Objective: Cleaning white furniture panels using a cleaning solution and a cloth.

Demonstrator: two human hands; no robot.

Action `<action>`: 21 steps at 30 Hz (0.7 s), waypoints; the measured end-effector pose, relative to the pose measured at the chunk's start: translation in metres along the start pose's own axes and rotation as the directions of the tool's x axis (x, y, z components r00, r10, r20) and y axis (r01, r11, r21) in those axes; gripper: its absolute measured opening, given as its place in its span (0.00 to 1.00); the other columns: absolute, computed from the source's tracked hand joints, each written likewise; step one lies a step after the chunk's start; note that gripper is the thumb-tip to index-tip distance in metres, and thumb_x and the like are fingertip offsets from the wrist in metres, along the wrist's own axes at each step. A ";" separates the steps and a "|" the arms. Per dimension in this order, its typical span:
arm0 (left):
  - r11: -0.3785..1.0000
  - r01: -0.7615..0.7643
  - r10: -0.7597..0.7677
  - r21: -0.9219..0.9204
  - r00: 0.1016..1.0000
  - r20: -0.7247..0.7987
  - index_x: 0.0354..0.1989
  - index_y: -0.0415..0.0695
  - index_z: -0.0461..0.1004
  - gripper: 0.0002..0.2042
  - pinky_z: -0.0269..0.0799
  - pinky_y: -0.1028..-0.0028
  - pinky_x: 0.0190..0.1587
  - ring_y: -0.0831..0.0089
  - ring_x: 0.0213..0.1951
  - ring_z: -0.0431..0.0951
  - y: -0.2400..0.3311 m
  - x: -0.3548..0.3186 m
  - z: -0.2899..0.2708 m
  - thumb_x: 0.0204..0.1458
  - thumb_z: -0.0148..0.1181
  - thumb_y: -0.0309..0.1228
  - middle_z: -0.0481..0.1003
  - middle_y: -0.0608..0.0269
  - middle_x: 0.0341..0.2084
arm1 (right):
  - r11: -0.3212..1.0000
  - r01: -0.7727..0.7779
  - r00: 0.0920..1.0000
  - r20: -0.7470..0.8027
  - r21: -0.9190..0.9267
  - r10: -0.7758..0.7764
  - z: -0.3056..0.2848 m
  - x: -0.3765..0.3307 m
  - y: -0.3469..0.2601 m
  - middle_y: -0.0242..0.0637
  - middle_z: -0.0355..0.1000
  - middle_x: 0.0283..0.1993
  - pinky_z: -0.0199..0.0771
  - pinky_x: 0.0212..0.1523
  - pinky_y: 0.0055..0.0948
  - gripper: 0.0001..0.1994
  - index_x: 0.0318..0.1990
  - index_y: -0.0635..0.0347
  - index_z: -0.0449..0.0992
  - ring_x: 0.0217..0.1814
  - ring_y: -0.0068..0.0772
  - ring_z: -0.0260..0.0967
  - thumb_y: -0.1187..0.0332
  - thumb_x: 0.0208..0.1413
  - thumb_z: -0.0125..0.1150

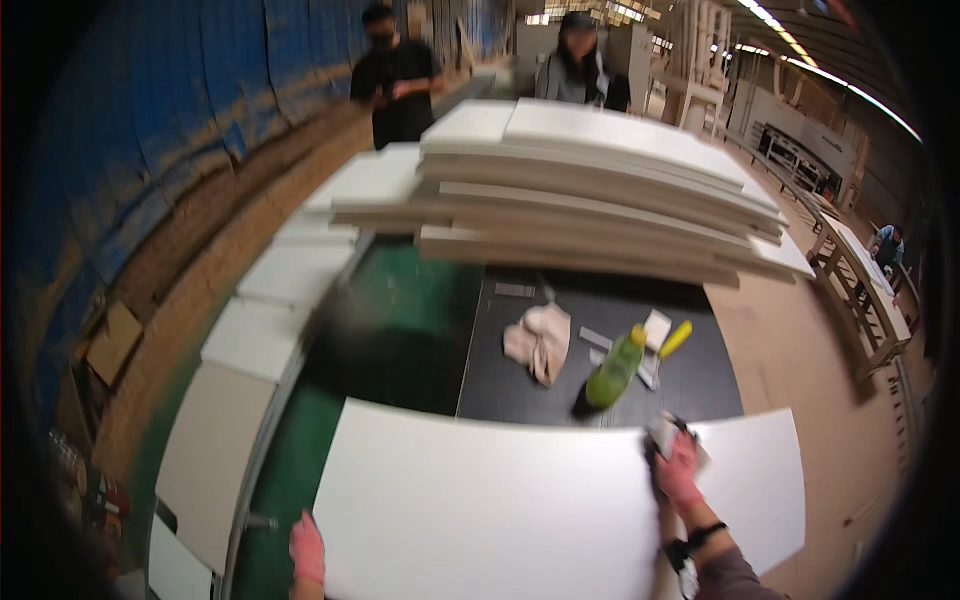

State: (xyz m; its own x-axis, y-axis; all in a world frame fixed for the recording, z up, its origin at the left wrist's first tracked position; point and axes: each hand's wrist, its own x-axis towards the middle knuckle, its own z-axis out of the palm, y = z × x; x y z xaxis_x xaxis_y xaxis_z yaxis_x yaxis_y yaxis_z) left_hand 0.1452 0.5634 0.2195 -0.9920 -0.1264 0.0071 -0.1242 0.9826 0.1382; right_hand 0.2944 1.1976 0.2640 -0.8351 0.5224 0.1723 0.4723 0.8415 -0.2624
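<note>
A: What am I getting in the head view?

B: A wide white panel [480,500] fills the lower middle, lying across the near part of the black bench [485,400] I'm looking down on. Its far edge bows with the lens.

A: And the hands?

B: The right hand [681,470] is curled round a pale block with dark edges [664,434]. It's blurred, so I can't make out its exact kind. The two sit over the panel's far edge, right of its middle. A dark wristband [695,540] circles that wrist.

A: The left one?

B: The left hand [308,548] is at the panel's left edge, low in my view. Its fingers look bunched, but I can't tell whether they grip the edge or merely rest there.

A: What's on the bench past the panel?

B: A crumpled pale cloth [541,343] to the left; right of it a green bottle [615,372] with a yellow cap, and a yellow-handled tool [677,340] just beside that. I can't judge whether the bottle stands straight.

A: Further out?

B: A blurred stack of pale boards [600,200] beyond the bench, a row of flat panels [255,330] down the left, and two people [402,85] behind the stack.
</note>
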 end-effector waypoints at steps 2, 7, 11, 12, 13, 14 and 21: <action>0.944 -0.241 0.267 0.224 0.959 -0.098 0.49 0.34 0.64 0.14 0.63 0.66 0.55 0.58 0.51 0.67 0.005 -0.008 -0.014 0.58 0.38 0.25 0.67 0.47 0.49 | 0.995 0.089 0.993 -0.087 0.035 -0.086 0.039 -0.003 -0.046 0.54 0.60 0.57 0.36 0.67 0.46 0.30 0.54 0.70 0.63 0.64 0.54 0.49 0.62 0.43 0.59; -0.032 0.441 0.016 -0.897 0.898 0.441 0.53 0.35 0.63 0.21 0.58 0.67 0.58 0.60 0.52 0.66 -0.010 0.008 -0.039 0.61 0.37 0.39 0.67 0.49 0.49 | 0.911 0.399 0.917 -0.075 0.107 -0.393 0.087 0.018 -0.246 0.53 0.60 0.59 0.42 0.65 0.50 0.29 0.54 0.66 0.63 0.63 0.54 0.53 0.60 0.45 0.60; -0.144 0.478 -0.053 -0.866 0.870 0.490 0.56 0.35 0.60 0.25 0.57 0.64 0.58 0.61 0.55 0.64 -0.061 -0.009 -0.043 0.59 0.38 0.44 0.65 0.50 0.51 | 0.882 0.431 0.901 -0.036 0.193 -0.432 0.133 0.029 -0.397 0.50 0.60 0.58 0.41 0.66 0.44 0.27 0.55 0.64 0.62 0.64 0.47 0.52 0.56 0.50 0.55; -0.091 0.401 -0.057 -0.912 0.912 0.407 0.56 0.34 0.60 0.26 0.58 0.64 0.58 0.61 0.55 0.64 -0.080 -0.018 -0.041 0.58 0.38 0.45 0.66 0.50 0.50 | 0.822 0.452 0.889 -0.101 0.347 -0.447 0.128 0.024 -0.437 0.48 0.63 0.53 0.42 0.66 0.42 0.26 0.53 0.64 0.63 0.61 0.43 0.54 0.57 0.50 0.54; 0.129 0.284 -0.009 -0.950 0.958 0.285 0.54 0.35 0.61 0.25 0.60 0.64 0.56 0.60 0.53 0.66 -0.087 -0.028 -0.054 0.58 0.40 0.44 0.67 0.50 0.48 | 0.778 0.348 0.898 0.053 0.523 -0.437 0.107 0.017 -0.477 0.47 0.64 0.50 0.46 0.64 0.40 0.25 0.52 0.65 0.63 0.57 0.44 0.57 0.60 0.47 0.56; 0.314 0.120 0.112 -0.942 0.980 0.162 0.52 0.35 0.63 0.24 0.62 0.64 0.54 0.60 0.51 0.68 -0.078 -0.034 -0.067 0.57 0.41 0.44 0.68 0.50 0.46 | 0.721 0.372 0.915 -0.102 0.585 -0.389 0.133 0.007 -0.487 0.44 0.65 0.50 0.50 0.62 0.37 0.23 0.49 0.61 0.66 0.56 0.44 0.58 0.66 0.44 0.57; 0.663 -0.155 0.312 -0.732 0.947 0.082 0.52 0.36 0.60 0.23 0.63 0.66 0.52 0.59 0.50 0.68 -0.092 0.012 -0.083 0.56 0.45 0.42 0.66 0.51 0.46 | 0.503 0.594 0.560 0.126 0.628 -0.819 0.095 -0.184 -0.504 0.48 0.55 0.60 0.33 0.68 0.50 0.32 0.53 0.65 0.62 0.67 0.45 0.45 0.55 0.42 0.62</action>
State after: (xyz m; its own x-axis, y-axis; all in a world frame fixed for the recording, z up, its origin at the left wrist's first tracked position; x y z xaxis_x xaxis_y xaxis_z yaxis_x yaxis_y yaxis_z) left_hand 0.1472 0.4605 0.2895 -0.9798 0.1976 -0.0313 0.0892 0.5718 0.8155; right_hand 0.1827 0.6643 0.2744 -0.8898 -0.4141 0.1919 -0.4359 0.6467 -0.6260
